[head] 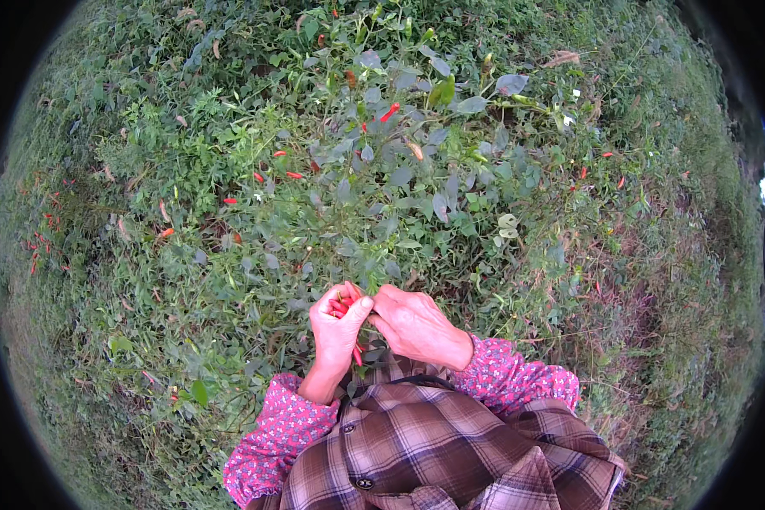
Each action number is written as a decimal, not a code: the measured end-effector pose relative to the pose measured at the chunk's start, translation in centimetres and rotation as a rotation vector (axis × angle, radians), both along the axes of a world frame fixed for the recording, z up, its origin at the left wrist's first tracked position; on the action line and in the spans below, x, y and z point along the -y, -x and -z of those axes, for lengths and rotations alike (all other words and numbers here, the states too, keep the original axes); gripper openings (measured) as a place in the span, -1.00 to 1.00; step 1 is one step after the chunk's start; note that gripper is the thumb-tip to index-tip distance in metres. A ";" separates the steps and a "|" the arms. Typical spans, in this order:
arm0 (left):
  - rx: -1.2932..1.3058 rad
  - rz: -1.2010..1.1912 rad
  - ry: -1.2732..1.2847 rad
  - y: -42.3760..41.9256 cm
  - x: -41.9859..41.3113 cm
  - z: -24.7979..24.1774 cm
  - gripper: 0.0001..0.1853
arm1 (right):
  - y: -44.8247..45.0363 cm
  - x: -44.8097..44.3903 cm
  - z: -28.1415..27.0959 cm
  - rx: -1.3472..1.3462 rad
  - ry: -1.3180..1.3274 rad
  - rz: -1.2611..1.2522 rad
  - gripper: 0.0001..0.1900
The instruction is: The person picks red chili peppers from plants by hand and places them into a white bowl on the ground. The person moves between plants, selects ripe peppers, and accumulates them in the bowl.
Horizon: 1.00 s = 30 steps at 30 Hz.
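Note:
Several red chili peppers (340, 307) show between the curled fingers and thumb of my left hand (336, 335). My right hand (421, 325) meets it at the thumb tip, its fingers bent inward. What those right fingertips hold, if anything, is hidden by the hand itself. Just below the left thumb another red chili pepper (357, 355) points downward, near dark leaves in front of my body. A chili plant (401, 175) with greyish-green leaves spreads ahead of both hands.
On the plant are a bright red pepper (390, 113) and a green pepper (443, 91). More red peppers (46, 223) dot the growth at far left. Dense weeds (185, 140) surround everything. Dry, reddish grass (644, 306) lies to the right.

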<state>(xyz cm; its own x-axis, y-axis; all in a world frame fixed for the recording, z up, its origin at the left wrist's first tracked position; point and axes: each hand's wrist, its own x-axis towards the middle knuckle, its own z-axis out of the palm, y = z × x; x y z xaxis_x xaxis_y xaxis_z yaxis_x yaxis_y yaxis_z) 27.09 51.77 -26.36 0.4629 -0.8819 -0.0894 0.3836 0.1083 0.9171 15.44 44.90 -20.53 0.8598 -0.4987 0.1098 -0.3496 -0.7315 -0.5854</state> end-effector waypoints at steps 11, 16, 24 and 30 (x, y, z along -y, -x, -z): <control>-1.014 0.199 0.055 -2.4 -1.0 1.7 -0.77 | -0.5 17.2 -0.8 0.835 -0.397 0.662 -0.79; -0.840 0.259 0.056 -2.8 -1.0 1.2 -0.70 | -1.6 18.3 -1.3 0.794 -0.674 0.152 -0.79; -0.764 0.265 -0.115 -2.2 2.0 0.5 -0.77 | -0.7 9.0 -0.6 0.409 -0.183 -0.238 -0.85; -1.002 0.179 -0.144 0.8 4.4 0.3 -0.86 | 2.0 6.0 3.4 0.346 -0.200 -0.115 -0.84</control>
<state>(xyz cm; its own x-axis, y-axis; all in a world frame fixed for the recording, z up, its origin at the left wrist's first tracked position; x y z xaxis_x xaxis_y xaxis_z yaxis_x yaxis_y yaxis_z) 26.25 47.40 -26.66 -0.0197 -0.8808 -0.4730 0.9796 -0.1116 0.1670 13.44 38.95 -23.96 0.8406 -0.4420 0.3131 -0.0294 -0.6143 -0.7885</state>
